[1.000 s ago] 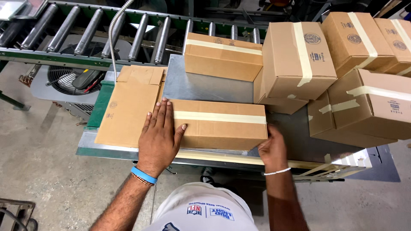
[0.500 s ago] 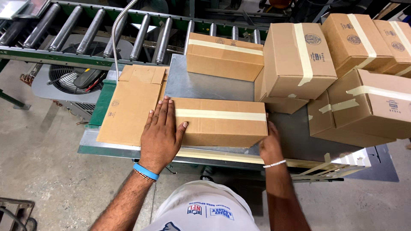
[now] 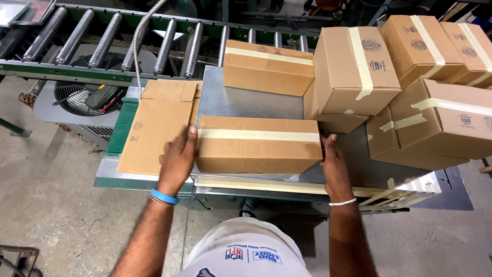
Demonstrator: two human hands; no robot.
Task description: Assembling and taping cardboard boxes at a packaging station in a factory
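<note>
Both hands grip one taped box [image 3: 259, 145] from its two ends. The left hand [image 3: 178, 160] lies flat against the left end, fingers spread along the edge, a blue band at the wrist. The right hand [image 3: 334, 165] presses the right end, thumb up at the top corner, a white bracelet at the wrist. Neither hand closes around anything; the box is clamped between the two palms.

The box sits on a metal table [image 3: 241, 102], near its front edge, long side across, a tape strip along its top.

Just left of it, partly under the left hand, lies a flat carton [image 3: 156, 123], resting on the table's green edge.

Behind, a second box [image 3: 266, 66] stands at the back of the table, touching a roller conveyor [image 3: 102, 46]. To the right, more sealed boxes [image 3: 410, 87] crowd together, tilted and stacked on one another.

Below the conveyor, on the concrete floor, sits a fan [image 3: 84, 95].
</note>
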